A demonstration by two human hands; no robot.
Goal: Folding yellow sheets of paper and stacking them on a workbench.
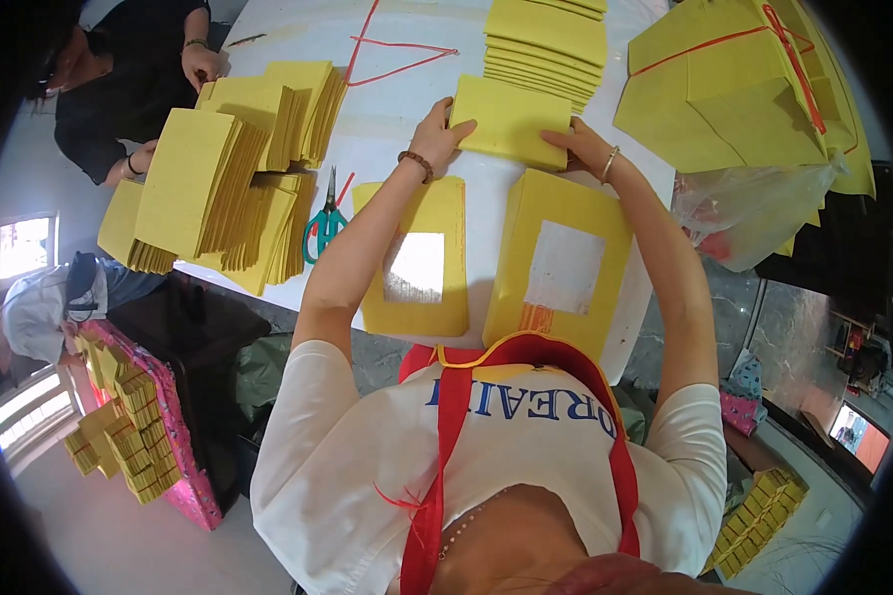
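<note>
To handle the yellow paper block (513,121) well, it would probably help to press evenly from both ends so its sheets stay flush, with the thumbs light on top and the front edge level above the desk (407,94). The left hand (436,137) grips the block's left end and the right hand (587,151) its right end, the hands spread apart by its length. The block thus lies directly between them. Just beyond the hands is a fanned row of yellow sheets (546,48); nearer the body, below them, lie two white-patched yellow stacks, a left stack (414,268) and a right stack (566,266). Teal-handled scissors (327,224) rest left of the left forearm.
</note>
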